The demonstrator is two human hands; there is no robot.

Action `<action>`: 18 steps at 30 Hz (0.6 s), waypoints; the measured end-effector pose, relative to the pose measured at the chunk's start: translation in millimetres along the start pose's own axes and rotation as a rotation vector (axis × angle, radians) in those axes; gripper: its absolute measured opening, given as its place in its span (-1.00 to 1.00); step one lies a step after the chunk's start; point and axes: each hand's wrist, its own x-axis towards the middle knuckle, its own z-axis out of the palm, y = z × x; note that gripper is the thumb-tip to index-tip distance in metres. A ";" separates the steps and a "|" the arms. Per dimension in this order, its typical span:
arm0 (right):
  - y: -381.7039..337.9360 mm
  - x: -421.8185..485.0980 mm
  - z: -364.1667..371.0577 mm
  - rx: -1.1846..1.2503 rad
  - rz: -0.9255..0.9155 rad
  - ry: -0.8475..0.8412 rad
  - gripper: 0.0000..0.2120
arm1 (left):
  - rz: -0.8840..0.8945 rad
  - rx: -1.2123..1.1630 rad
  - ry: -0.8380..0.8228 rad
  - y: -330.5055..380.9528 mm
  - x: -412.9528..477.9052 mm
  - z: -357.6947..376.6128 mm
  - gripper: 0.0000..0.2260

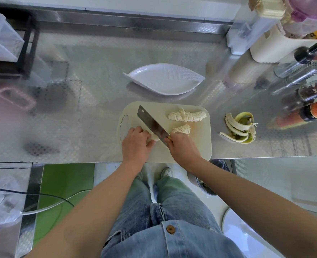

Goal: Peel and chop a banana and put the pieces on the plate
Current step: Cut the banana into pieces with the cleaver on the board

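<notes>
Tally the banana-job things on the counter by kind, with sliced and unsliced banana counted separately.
Cutting board: 1
Knife: 1
Plate: 1
Sliced banana rows: 2
Uncut banana piece: 1
Banana peel: 1
Total: 7

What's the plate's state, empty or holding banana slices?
Empty: the plate shows bare white; the banana slices lie on the cutting board.

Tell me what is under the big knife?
A pale banana piece lies under the knife, on the cutting board. The left hand holds it and the right hand grips the knife. Blade and hand cover most of it, so its length cannot be seen.
</notes>
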 end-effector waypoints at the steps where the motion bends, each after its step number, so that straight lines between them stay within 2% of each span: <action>1: 0.8 1.3 3.4 -0.010 0.012 -0.005 -0.67 | -0.003 -0.004 -0.002 -0.3 0.2 0.4 -0.82; 18: 0.4 -2.1 -6.2 0.053 -0.040 0.030 -0.68 | 0.001 0.015 -0.009 0.7 0.3 -2.1 -0.83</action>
